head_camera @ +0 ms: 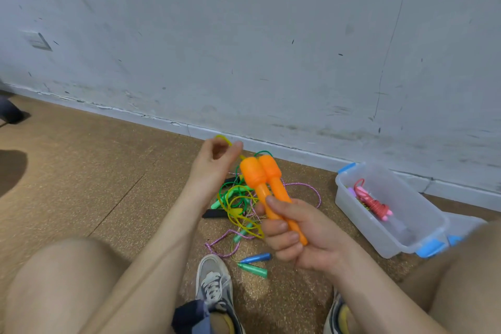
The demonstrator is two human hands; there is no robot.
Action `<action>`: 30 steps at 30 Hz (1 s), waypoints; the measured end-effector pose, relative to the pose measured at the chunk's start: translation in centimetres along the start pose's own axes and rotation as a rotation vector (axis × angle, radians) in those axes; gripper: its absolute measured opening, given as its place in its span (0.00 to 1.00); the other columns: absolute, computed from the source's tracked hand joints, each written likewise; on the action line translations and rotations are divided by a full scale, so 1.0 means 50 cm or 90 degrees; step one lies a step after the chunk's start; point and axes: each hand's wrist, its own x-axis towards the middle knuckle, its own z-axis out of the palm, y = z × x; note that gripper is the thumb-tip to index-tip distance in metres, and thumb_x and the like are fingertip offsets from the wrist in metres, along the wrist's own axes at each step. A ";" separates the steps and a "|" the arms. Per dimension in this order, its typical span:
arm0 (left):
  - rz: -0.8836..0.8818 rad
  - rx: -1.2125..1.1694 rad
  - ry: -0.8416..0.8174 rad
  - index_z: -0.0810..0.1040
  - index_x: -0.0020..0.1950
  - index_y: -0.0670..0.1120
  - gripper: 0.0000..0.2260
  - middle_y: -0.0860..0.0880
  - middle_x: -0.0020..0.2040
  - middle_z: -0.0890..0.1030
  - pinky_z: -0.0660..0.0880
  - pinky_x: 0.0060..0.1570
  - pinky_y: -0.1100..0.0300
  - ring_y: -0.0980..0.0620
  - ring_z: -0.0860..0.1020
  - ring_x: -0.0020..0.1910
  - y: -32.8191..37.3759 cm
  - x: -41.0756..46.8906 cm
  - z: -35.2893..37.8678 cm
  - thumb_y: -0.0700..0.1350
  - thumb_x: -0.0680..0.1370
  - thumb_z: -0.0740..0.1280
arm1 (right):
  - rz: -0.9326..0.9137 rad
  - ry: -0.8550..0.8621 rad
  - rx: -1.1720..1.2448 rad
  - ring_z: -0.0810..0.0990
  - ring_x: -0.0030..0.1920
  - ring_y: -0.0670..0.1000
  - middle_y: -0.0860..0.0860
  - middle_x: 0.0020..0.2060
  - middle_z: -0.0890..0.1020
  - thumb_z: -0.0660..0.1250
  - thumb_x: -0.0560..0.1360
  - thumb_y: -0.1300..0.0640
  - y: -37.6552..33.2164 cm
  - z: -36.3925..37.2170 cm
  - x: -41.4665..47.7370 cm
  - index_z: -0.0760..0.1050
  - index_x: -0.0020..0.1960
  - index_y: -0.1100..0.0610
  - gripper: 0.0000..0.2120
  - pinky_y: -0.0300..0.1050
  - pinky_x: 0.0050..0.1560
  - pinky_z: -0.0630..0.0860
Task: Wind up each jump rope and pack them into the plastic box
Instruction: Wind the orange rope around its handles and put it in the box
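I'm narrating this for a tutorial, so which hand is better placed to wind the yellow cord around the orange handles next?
Left. The left hand pinches the yellow cord beside the orange handles, while the right hand grips both handles together.

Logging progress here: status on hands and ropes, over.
Right hand grips both orange handles. Left hand pinches yellow cord. One red rope in plastic box; tangled ropes on floor.

Bare indoor rm, exact kind unclear: scuffed, marked grey-white wall (244, 35) w/ chipped skirting (189, 129) at wall's foot, switch plate (38, 40) on wall's L part, brown cork-like floor (81, 171) meeting wall's btm.
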 end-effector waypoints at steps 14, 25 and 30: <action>-0.071 -0.197 -0.349 0.68 0.34 0.44 0.17 0.49 0.26 0.67 0.64 0.25 0.65 0.56 0.66 0.24 0.060 -0.009 0.063 0.48 0.81 0.59 | -0.106 -0.286 0.123 0.64 0.24 0.44 0.50 0.30 0.71 0.62 0.80 0.54 -0.038 0.047 -0.007 0.72 0.55 0.61 0.10 0.32 0.23 0.64; 0.487 0.739 -0.155 0.67 0.56 0.49 0.06 0.45 0.44 0.80 0.67 0.33 0.52 0.39 0.79 0.44 0.012 -0.060 0.059 0.45 0.79 0.58 | -0.321 0.497 -0.438 0.62 0.21 0.45 0.49 0.24 0.67 0.63 0.79 0.56 -0.066 0.002 0.013 0.71 0.45 0.57 0.06 0.35 0.23 0.60; 0.643 0.924 -0.223 0.76 0.42 0.44 0.09 0.46 0.31 0.76 0.61 0.22 0.58 0.42 0.77 0.27 0.062 -0.075 0.041 0.40 0.66 0.73 | -0.251 0.625 -0.957 0.75 0.31 0.52 0.51 0.30 0.76 0.62 0.77 0.52 -0.089 0.001 0.016 0.68 0.36 0.53 0.12 0.44 0.30 0.63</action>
